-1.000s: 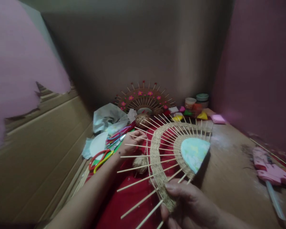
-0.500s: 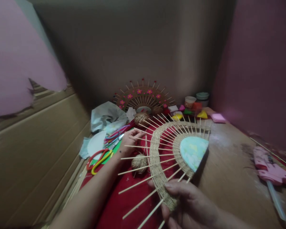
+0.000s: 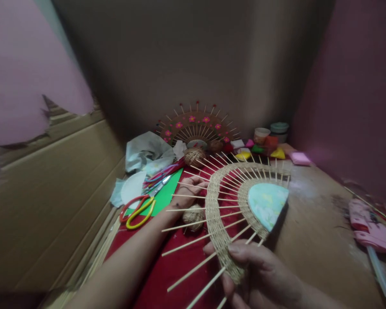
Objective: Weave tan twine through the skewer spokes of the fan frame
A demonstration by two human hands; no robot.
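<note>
A half-round woven fan [image 3: 216, 201] of thin sticks and twine, with a pale green cloth centre [image 3: 266, 201], is held up in front of me. My right hand [image 3: 257, 268] grips the lower end of its woven band, thumb on top and fingers underneath. Behind the sticks on the fan's left side is my left hand [image 3: 188, 191], its fingers drawn together on the twine close to the band's outer edge; the strand itself is hard to make out. Just below that hand a ball of twine [image 3: 193, 216] lies on the red cloth [image 3: 154, 266].
Scissors [image 3: 141, 210] with red and yellow handles lie on green paper [image 3: 169, 195] at left. Farther back are another twine ball [image 3: 194, 156], a flower-decorated fan [image 3: 196, 122] and small tubs [image 3: 279, 131]. A pink glue gun [image 3: 369, 231] rests at right. Cardboard [image 3: 61, 206] lines the left side.
My left hand has moved slightly toward the woven band. The whole scene has shifted a little to the right as the camera turned; my right hand keeps its grip.
</note>
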